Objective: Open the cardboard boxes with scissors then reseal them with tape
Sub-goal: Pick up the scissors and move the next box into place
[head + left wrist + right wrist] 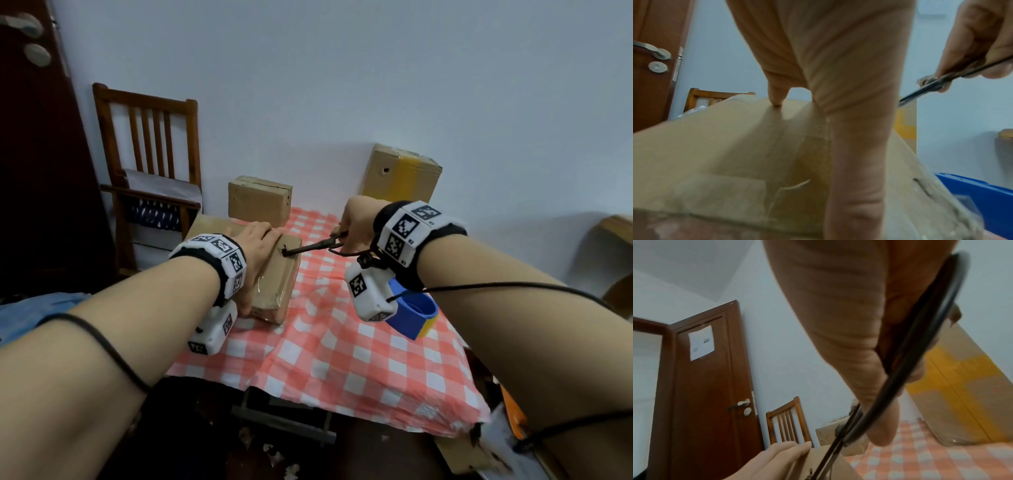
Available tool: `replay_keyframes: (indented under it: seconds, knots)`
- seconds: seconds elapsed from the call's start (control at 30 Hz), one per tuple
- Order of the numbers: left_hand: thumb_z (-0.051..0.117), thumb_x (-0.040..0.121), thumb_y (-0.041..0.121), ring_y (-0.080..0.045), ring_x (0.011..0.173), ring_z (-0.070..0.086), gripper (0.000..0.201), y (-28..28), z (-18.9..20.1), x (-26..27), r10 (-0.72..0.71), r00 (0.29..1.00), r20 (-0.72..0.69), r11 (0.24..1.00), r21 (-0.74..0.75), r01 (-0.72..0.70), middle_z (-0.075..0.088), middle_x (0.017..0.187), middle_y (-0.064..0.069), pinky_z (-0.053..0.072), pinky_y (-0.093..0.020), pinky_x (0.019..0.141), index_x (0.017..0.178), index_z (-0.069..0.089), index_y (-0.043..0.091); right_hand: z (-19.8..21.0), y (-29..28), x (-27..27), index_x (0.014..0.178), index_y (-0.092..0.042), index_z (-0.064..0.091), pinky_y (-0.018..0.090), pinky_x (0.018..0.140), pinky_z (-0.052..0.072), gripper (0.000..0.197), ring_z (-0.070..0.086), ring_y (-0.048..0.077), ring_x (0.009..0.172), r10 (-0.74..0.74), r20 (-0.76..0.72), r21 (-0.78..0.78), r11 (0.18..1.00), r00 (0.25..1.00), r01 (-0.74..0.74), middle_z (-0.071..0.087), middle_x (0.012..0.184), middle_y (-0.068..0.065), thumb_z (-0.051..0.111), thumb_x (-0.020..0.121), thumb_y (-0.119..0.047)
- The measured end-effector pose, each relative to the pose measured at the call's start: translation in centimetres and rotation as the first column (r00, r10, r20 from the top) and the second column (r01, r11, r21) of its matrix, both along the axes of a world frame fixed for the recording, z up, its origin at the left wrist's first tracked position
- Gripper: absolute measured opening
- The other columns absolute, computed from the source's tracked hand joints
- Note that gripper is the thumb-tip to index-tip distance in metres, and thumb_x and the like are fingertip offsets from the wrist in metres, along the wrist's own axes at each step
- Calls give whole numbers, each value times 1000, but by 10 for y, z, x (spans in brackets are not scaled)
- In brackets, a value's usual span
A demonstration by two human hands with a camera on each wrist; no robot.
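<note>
Right hand [354,219] grips scissors [313,247] (tips jabbing box [274,284]); a slip could stab flat-pressing left hand [255,246].

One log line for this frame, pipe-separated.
left hand presses flat box | right hand grips scissors | tips at box top | tape roll idle

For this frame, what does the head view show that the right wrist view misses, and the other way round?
Only the head view shows the blue tape dispenser, both wrist cameras, and the scissors' tip meeting the near box on its top right edge.

Only the right wrist view shows the sheet of paper stuck on the door and the ceiling.

Both show the right hand gripping the scissors, the left hand flat on the near box, the chair, the checked cloth and the yellow-taped box.
</note>
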State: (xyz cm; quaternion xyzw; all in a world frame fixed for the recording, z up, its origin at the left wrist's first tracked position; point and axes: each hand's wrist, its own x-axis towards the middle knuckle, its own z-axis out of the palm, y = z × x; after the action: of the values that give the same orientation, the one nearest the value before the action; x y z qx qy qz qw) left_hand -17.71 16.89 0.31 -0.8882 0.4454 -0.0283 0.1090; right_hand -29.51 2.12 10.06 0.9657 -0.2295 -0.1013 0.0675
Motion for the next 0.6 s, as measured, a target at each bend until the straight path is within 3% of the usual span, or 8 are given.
replay_keyframes:
  seconds: [0.13, 0.23, 0.3, 0.37, 0.4, 0.5, 0.6]
  knots:
    - [93, 33, 50, -22, 141, 13, 158, -5, 2, 1, 54, 998, -29, 999, 9, -53, 9, 149, -1, 25, -50, 112, 150, -8, 16, -18, -16, -12, 106, 2, 70, 25, 55, 38, 41, 46, 17, 62, -69, 124, 270, 962, 990, 33, 55, 70, 4, 74, 81, -31]
    - [92, 36, 51, -22, 142, 14, 158, -8, 4, 2, 62, 998, -26, 998, 18, -62, 9, 152, -4, 23, -40, 114, 151, -10, 13, -34, -24, -23, 105, 2, 70, 27, 57, 38, 36, 46, 14, 56, -148, 201, 447, 893, 968, 43, 53, 63, -2, 72, 84, -28]
    - [92, 37, 52, -23, 143, 15, 158, -11, 5, 5, 69, 997, -38, 997, 30, -68, 10, 152, -6, 22, -36, 114, 151, -9, 11, -51, -29, -27, 100, 3, 71, 25, 58, 43, 32, 49, 9, 48, -192, 243, 533, 845, 951, 35, 63, 74, -7, 73, 84, -24]
    - [93, 37, 51, -25, 141, 18, 157, -14, 7, 9, 70, 996, -63, 997, 29, -68, 14, 151, -7, 23, -34, 114, 151, -7, 10, -71, -30, -28, 98, 5, 69, 25, 59, 46, 28, 51, 10, 51, -249, 260, 635, 772, 933, 29, 67, 97, -2, 72, 85, -19]
    - [92, 37, 52, -25, 140, 20, 156, -14, 8, 10, 68, 995, -72, 997, 32, -66, 16, 150, -7, 24, -34, 114, 151, -6, 10, -81, -30, -29, 96, 3, 69, 25, 58, 46, 24, 51, 12, 52, -264, 267, 664, 747, 927, 22, 67, 97, 2, 71, 85, -18]
    - [91, 37, 56, -26, 140, 21, 156, -17, 9, 14, 73, 994, -81, 996, 50, -70, 16, 150, -8, 26, -37, 115, 151, -6, 11, -104, -31, -31, 85, -8, 64, 24, 56, 44, 10, 52, 13, 56, -278, 314, 693, 721, 908, -19, 60, 74, 6, 69, 87, -17]
    - [90, 39, 56, -26, 141, 21, 154, -19, 9, 16, 89, 991, -98, 995, 53, -85, 16, 151, -8, 25, -38, 116, 151, -5, 9, -120, -30, -29, 82, -9, 60, 32, 67, 53, 11, 54, 16, 64, -263, 407, 672, 735, 875, -92, 61, 83, 8, 69, 86, -14]
